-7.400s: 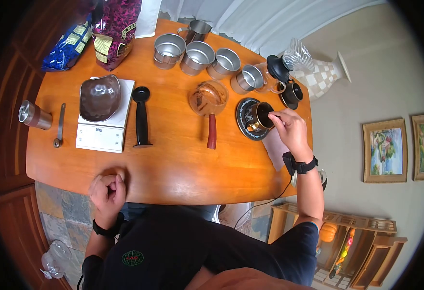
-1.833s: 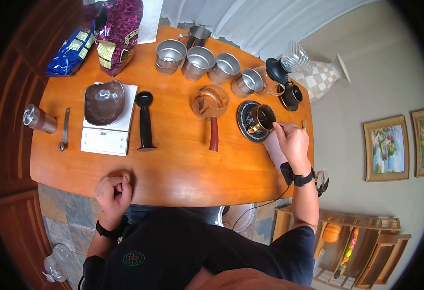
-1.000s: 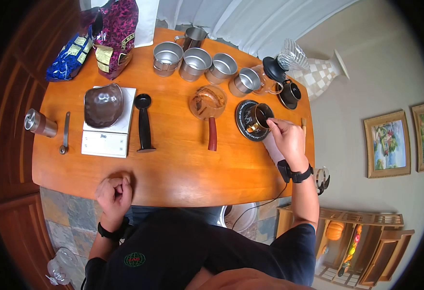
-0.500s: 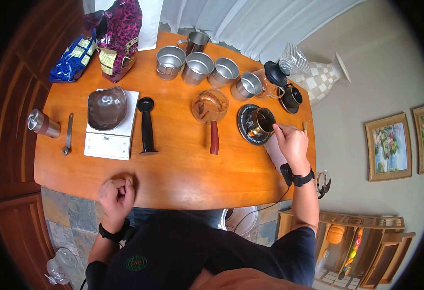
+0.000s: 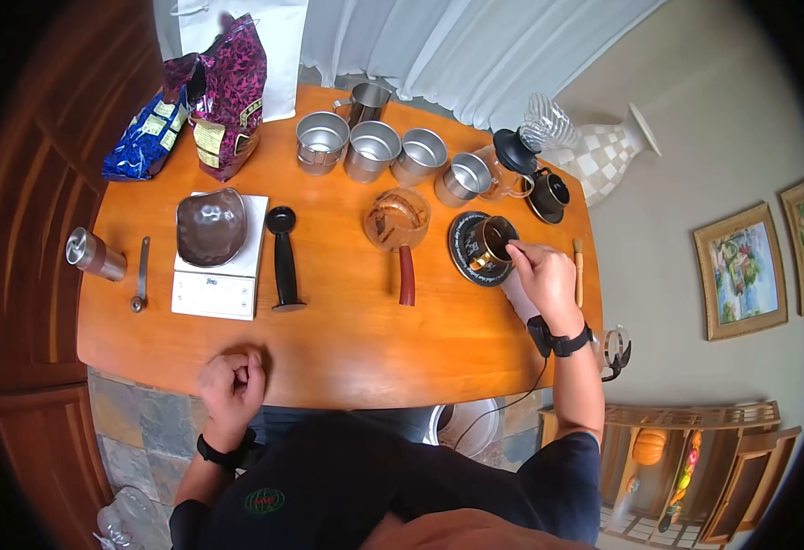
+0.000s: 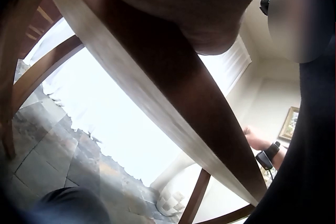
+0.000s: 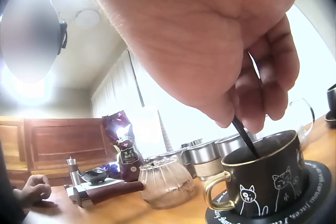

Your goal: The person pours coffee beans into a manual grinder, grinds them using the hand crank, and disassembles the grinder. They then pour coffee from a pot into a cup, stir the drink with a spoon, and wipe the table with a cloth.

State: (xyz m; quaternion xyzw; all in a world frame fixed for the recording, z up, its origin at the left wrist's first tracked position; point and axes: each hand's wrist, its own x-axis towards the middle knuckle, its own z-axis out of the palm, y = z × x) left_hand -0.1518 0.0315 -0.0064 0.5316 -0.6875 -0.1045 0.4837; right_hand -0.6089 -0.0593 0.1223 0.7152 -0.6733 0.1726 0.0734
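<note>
My right hand [image 5: 546, 280] is over a black cup [image 7: 270, 179] with a gold handle and white cat drawings. The thumb and fingertips pinch a thin dark stick-like handle [image 7: 244, 137], tilted, its lower end hidden inside the cup. The cup stands upright on a black saucer [image 5: 458, 249] with white lettering. At the table's front edge, my left hand [image 5: 232, 380] rests loosely curled, holding nothing. In the left wrist view, part of that hand [image 6: 210, 19] shows dark above the table edge.
Left of the cup sits a glass pot [image 5: 396, 220] with a red handle. Behind it stand several metal cups [image 5: 373, 151] and a glass server with a dripper [image 5: 515, 151]. A scale [image 5: 214, 295] bearing a brown dish, a black scoop [image 5: 284, 266] and a grinder [image 5: 96, 254] lie left.
The head view has tilted, so the tabletop sits lower in it. My right hand stays at the cup's rim with small shifts from side to side. The left hand keeps resting at the table edge.
</note>
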